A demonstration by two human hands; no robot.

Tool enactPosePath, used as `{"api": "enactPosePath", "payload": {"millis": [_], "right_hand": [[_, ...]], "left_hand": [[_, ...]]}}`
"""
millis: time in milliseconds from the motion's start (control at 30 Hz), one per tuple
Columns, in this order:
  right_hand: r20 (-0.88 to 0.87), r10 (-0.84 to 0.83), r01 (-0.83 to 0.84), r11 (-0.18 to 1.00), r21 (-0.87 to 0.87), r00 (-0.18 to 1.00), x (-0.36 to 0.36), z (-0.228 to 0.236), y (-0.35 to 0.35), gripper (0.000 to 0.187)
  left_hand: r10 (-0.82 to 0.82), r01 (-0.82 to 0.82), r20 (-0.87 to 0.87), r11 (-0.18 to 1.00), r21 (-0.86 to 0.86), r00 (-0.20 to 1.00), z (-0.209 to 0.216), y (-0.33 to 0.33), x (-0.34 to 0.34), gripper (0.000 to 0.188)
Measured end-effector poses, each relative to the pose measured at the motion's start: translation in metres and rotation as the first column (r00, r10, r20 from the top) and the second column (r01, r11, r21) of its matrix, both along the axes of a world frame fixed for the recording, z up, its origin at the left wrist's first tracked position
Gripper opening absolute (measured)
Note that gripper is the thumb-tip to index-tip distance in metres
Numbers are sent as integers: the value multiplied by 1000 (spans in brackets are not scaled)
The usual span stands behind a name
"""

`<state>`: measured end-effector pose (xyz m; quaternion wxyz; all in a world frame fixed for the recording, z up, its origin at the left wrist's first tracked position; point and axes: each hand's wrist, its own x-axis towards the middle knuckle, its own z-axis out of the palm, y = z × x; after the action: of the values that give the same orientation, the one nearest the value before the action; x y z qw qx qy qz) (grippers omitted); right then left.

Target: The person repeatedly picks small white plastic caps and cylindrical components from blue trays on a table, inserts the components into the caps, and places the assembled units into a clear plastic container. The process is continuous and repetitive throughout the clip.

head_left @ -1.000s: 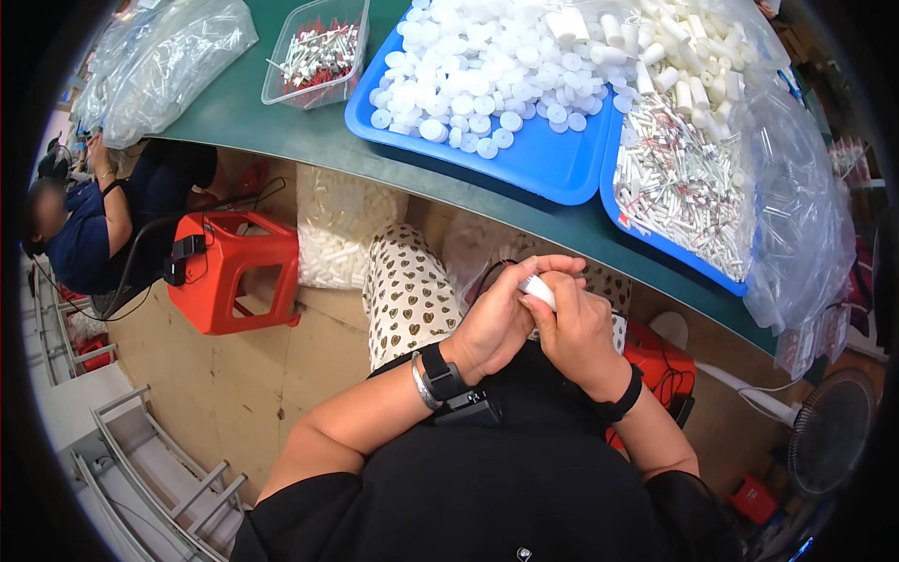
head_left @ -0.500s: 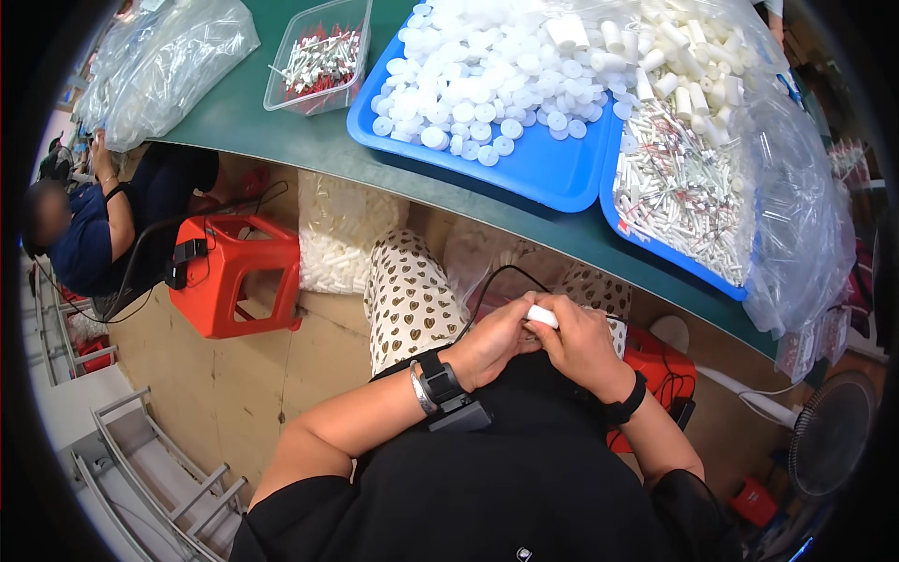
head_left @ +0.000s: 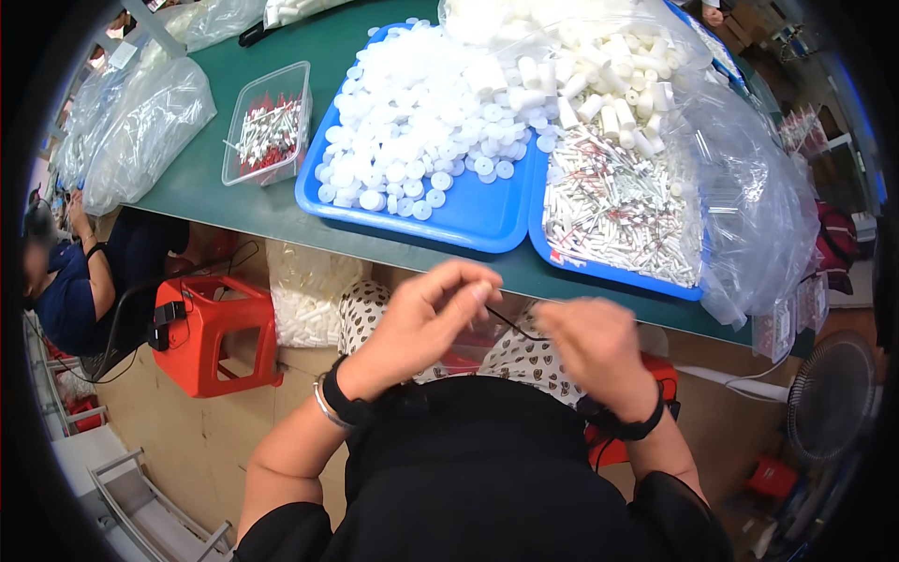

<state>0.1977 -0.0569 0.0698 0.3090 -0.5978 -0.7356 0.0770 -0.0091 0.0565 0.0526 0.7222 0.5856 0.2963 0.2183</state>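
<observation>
My left hand (head_left: 421, 323) is raised in front of the near table edge, thumb and fingertips pressed together. Whatever they may pinch is too small to make out. To its right, my right hand (head_left: 595, 347) is smeared by motion, its fingers curled in and their grip unreadable. Beyond my hands lie a blue tray (head_left: 468, 220) with a heap of translucent white discs (head_left: 403, 169) and a second blue tray (head_left: 613, 277). This second tray holds thin white sticks with red and silver bits (head_left: 613, 215) and thick white cylinders (head_left: 618, 112).
A clear plastic box (head_left: 267, 122) of red and white parts stands left on the green table (head_left: 234, 208). Plastic bags (head_left: 763, 215) drape at the right. Below are a red stool (head_left: 213, 347), a bag of white pieces (head_left: 304, 300) and a fan (head_left: 829, 398). A person (head_left: 80, 281) sits at the left.
My hands have come apart and moved up toward the table, the left one leftward. The white cylinder between them is no longer visible. The view has shifted, with the trays now further left.
</observation>
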Motion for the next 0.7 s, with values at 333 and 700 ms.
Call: {"api": "enactPosePath", "payload": {"millis": [333,700], "right_hand": [[566,-164,128,986,103,808,59,8,62,20],[106,-226,172,912,373,968,51,23,48,21]], "left_hand": [[329,81,-202,346,935,922,-12,74,58,33],[352,-15,-157,440,898,923,-11,83,65,23]]}}
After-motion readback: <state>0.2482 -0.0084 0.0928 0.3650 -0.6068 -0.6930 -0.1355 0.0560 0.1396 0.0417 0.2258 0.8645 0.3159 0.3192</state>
